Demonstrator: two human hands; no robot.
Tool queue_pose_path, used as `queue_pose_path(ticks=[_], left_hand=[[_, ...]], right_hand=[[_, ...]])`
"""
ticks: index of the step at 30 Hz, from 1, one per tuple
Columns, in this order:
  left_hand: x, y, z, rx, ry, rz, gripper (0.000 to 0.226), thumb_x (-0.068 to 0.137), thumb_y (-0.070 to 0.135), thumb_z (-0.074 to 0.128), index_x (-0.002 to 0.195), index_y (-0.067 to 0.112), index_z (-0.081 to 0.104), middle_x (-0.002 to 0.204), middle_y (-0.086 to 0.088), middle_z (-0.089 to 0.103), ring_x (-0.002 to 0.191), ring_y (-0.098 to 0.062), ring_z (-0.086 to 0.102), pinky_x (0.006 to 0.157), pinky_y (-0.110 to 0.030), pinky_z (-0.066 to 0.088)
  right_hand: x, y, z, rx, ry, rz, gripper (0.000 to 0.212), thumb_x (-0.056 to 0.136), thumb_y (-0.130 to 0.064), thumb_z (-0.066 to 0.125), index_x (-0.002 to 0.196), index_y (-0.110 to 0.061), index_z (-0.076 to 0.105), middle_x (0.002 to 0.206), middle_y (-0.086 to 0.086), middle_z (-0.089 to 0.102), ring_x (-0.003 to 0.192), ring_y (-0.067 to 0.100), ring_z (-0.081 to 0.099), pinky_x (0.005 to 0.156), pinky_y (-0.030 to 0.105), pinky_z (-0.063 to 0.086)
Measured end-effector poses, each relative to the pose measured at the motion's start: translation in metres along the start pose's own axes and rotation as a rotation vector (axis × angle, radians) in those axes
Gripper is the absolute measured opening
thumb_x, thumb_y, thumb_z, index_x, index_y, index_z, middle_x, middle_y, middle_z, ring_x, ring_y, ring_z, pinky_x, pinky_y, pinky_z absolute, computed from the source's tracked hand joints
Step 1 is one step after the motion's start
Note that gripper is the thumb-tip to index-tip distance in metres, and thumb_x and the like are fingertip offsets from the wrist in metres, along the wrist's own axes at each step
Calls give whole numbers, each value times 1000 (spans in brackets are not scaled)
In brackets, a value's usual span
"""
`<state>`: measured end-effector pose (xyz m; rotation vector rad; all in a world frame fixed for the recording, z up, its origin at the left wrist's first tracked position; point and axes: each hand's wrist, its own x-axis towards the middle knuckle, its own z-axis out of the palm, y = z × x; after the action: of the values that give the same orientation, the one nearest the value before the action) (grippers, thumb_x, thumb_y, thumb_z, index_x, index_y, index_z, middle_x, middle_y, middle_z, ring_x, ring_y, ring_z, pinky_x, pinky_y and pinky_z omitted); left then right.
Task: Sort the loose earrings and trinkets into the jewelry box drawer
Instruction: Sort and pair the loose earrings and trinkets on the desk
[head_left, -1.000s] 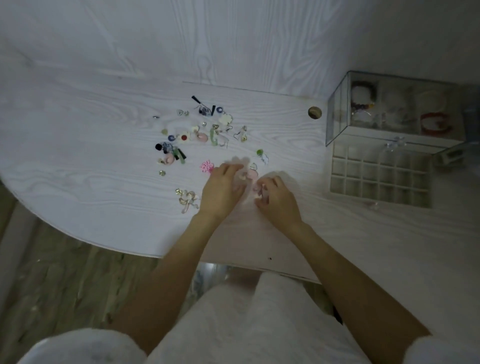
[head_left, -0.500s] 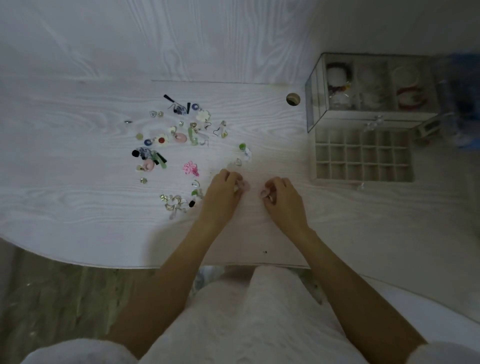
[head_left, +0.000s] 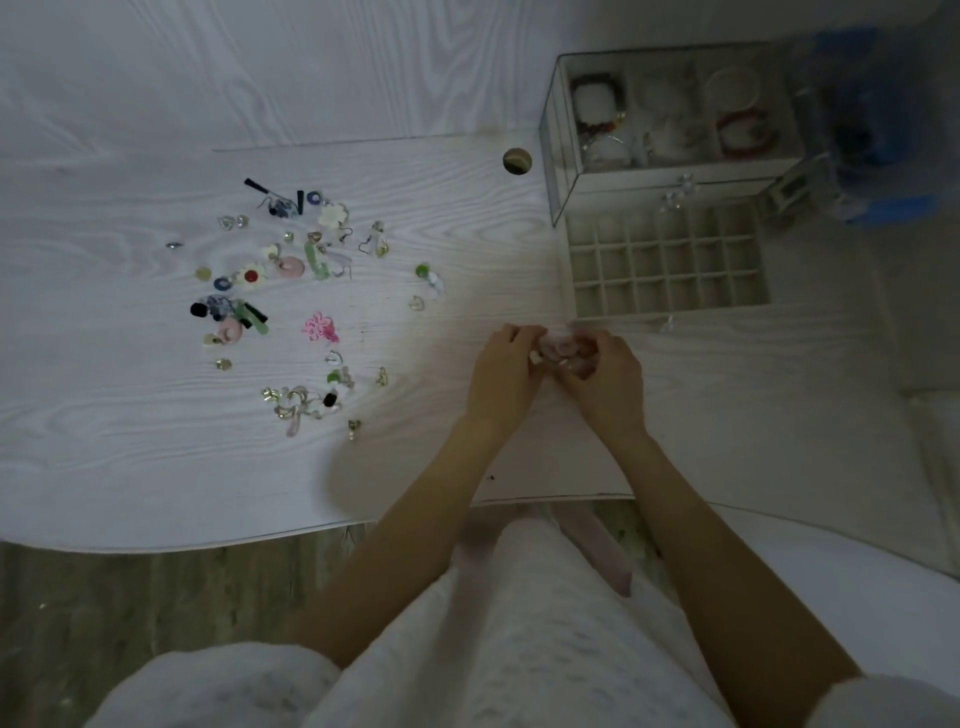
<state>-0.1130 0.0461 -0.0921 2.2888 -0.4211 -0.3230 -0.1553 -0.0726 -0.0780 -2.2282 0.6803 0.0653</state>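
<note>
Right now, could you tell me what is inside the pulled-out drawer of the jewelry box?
The drawer shows a grid of small compartments, all apparently bare. The lighting is dim, so a tiny piece could go unnoticed, and its rear edge is hidden under the box.

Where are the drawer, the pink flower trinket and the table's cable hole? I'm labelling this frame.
drawer (head_left: 666, 312): head view, on its near front wall.
pink flower trinket (head_left: 318, 327): head view, on the petals' centre.
cable hole (head_left: 517, 160): head view, on its middle.
</note>
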Motion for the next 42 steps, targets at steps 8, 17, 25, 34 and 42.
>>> queue_pose_path(ticks=[8, 17, 25, 34, 42], left_hand=[[-6, 17, 20, -65, 6, -39, 43, 78, -7, 56, 119, 3, 59, 111, -16, 63, 98, -31, 61, 86, -39, 50], [-8, 33, 21, -18, 59, -67, 53, 71, -14, 50, 121, 3, 57, 120, -19, 57, 107, -36, 53, 89, -37, 44], [-58, -20, -89, 70, 150, 0, 29, 89, 35, 49, 110, 25, 66, 99, 6, 70, 84, -6, 64, 69, -22, 50], [-44, -104, -191, 230, 96, -384, 40, 85, 28, 64, 122, 19, 55, 109, 2, 65, 91, -16, 58, 75, -31, 48], [-58, -117, -146, 263, 99, -339, 35, 77, 29, 70, 104, 13, 54, 101, -6, 56, 91, -24, 53, 66, -35, 45]], right_hand=[[-1, 10, -15, -32, -27, -14, 44, 73, -9, 73, 114, -11, 56, 113, 12, 53, 87, 16, 55, 79, 25, 42], [1, 11, -29, -114, -165, -144, 47, 77, 1, 61, 121, -13, 51, 117, 13, 46, 92, 27, 56, 78, 35, 48], [-5, -22, -37, -262, -143, -542, 33, 85, -4, 56, 116, -12, 58, 112, 8, 54, 92, 23, 58, 71, 26, 43], [50, -111, 70, -364, -323, -582, 57, 84, -2, 50, 138, -16, 40, 143, 10, 36, 125, 31, 32, 99, 42, 35], [46, -111, 98, -358, -178, -623, 16, 85, -2, 55, 98, -5, 65, 104, 14, 58, 95, 34, 46, 74, 41, 46]])
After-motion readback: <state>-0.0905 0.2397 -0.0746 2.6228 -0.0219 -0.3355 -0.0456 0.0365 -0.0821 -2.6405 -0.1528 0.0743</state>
